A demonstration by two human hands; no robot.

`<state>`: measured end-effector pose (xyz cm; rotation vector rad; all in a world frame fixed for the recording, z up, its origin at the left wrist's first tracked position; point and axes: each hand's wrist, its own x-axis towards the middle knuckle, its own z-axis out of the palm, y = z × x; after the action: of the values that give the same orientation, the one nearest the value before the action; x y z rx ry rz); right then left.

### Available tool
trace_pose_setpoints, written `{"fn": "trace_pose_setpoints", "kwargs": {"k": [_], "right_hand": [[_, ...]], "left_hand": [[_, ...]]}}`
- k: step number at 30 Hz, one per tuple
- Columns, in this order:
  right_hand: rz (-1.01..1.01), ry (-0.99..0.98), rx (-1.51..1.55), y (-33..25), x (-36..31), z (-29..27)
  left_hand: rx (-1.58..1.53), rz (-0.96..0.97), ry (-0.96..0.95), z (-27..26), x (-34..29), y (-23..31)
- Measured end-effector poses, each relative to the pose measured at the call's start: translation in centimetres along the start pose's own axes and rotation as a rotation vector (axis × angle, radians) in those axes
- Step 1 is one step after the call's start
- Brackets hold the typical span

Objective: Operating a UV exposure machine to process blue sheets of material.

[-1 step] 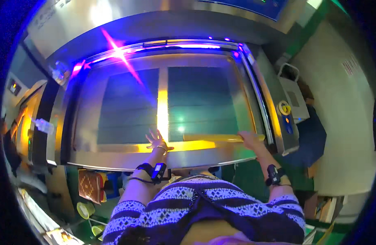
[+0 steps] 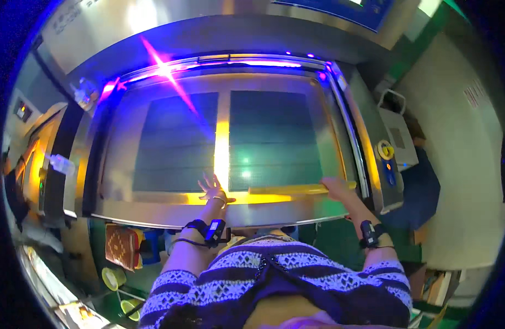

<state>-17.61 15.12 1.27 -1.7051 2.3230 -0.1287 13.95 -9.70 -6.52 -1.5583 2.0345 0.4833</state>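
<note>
A wide metal machine bed lies before me, with two dark mesh-like panels side by side, the left panel and the right panel. A bright yellow-lit strip runs between them. My left hand is open, fingers spread, against the near end of that strip. My right hand is closed round a long yellowish bar close to its right end. The bar lies crosswise along the near edge of the right panel. Beneath my right hand, its grip is partly hidden.
Glowing purple light tubes line the bed's far edge. At right stand a yellow tape roll and a pale box with a handle. A clear bottle is at left. Below sit a woven-topped seat and a yellowish bucket.
The bar's left end has shifted slightly toward me. My left hand keeps its place at the strip; the whole view has moved a little.
</note>
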Motion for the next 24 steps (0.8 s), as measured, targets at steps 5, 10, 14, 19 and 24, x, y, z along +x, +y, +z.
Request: {"fn": "trace_pose_setpoints", "kwargs": {"k": [5,10,14,19,24], "right_hand": [[-0.185,-0.474,0.011,0.4,4.7,3.7],[-0.209,-0.528,0.002,-0.2,4.9,4.8],[-0.313,-0.408,0.127,-1.4,4.2,2.7],[-0.116,-0.513,0.084,-3.3,4.1,1.3],[-0.201,-0.43,0.057,-4.4,5.5,2.8]], "left_hand": [[-0.04,0.022,0.125,1.2,0.5,-0.4],[-0.223,0.254,0.6,4.3,0.0,-5.9],[-0.307,-0.058,0.789,6.1,-1.1,-11.4],[-0.184,-0.008,1.004,6.2,-0.7,-12.1],[-0.306,-0.104,1.036,5.6,-0.2,-11.4]]}}
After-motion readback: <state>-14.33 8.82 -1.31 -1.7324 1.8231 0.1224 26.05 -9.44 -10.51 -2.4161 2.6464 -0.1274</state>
